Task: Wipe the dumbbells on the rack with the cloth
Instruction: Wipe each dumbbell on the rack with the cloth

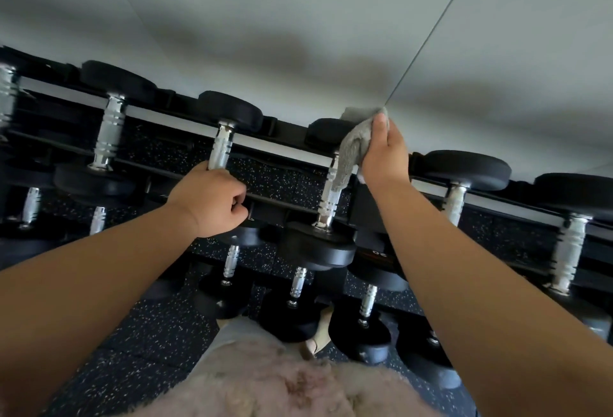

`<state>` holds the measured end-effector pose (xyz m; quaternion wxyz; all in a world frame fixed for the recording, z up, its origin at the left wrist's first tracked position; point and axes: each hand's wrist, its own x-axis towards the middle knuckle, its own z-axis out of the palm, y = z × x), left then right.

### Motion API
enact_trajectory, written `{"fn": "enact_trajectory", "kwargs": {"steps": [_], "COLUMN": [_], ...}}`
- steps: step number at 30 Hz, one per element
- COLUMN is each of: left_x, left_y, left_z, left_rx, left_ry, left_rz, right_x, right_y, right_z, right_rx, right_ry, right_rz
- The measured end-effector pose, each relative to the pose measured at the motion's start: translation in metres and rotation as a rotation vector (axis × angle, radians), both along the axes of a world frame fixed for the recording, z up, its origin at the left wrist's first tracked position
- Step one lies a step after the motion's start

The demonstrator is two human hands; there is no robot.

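Note:
A black rack holds a row of black-headed dumbbells with chrome handles against a grey wall. My left hand grips the chrome handle of one top-row dumbbell near its lower end. My right hand holds a grey cloth bunched over the far head and upper handle of the neighbouring dumbbell. The cloth hangs down along that handle. The far head of this dumbbell is mostly hidden by cloth and hand.
More dumbbells fill the top row to the left and right, and lower tiers hold further ones. A speckled black rubber floor lies below. My shoe stands close to the bottom-tier dumbbells.

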<state>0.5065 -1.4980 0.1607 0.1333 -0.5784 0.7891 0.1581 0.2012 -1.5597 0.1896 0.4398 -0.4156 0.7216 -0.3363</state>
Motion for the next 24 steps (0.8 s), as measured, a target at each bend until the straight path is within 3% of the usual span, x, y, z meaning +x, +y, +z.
{"fn": "enact_trajectory", "kwargs": {"steps": [3,8,12,16,18,21,24], "left_x": [0.0,0.0,0.003,0.003,0.002,0.003,0.001], "left_y": [0.0,-0.001,-0.002,-0.001,-0.001,-0.001,-0.001], "left_z": [0.0,0.0,-0.003,-0.003,-0.002,0.0,0.004], "left_rx": [-0.008,-0.014,-0.005,-0.006,-0.009,0.004,-0.007], "left_ry": [0.017,0.027,0.034,0.044,0.049,0.066,0.081], "left_rz": [0.005,-0.006,0.006,0.016,0.012,0.012,-0.008], "right_x": [0.007,0.033,0.048,0.06,0.058,0.054,0.051], "right_y": [0.0,0.01,0.021,0.039,0.051,0.055,0.05], "right_z": [0.002,-0.001,-0.005,0.0,0.001,-0.004,-0.004], "right_rx": [0.1,0.08,0.152,0.373,0.34,0.379,0.416], "right_ry": [-0.094,-0.057,-0.162,0.233,0.107,0.302,0.247], "right_rz": [-0.139,-0.173,-0.299,-0.042,-0.086,0.126,0.149]}}
